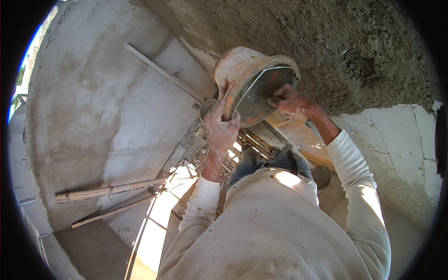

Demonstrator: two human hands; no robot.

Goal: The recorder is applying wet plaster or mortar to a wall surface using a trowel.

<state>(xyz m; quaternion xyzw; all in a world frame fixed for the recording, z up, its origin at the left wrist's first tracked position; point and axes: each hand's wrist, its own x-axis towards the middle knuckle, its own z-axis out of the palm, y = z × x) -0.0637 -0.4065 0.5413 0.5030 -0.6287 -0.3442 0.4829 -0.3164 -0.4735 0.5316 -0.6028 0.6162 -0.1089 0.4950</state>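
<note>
A mortar-smeared bucket is held up tilted in front of me, its mouth turned toward my right. A thin white wire handle crosses the opening, and grey residue coats the inside. My left hand grips the near left part of the rim, thumb over the edge. At the right side of the mouth, my right hand reaches in with its fingers closed. A small brownish rounded end shows by those fingers; what it belongs to cannot be made out. Dried mortar whitens both hands.
Rough wet mortar covers the wall ahead, above bare pale blocks. A long straight strip leans at the smoother left wall. Bundled poles lie lower left. Below are planks, rubble and another bucket.
</note>
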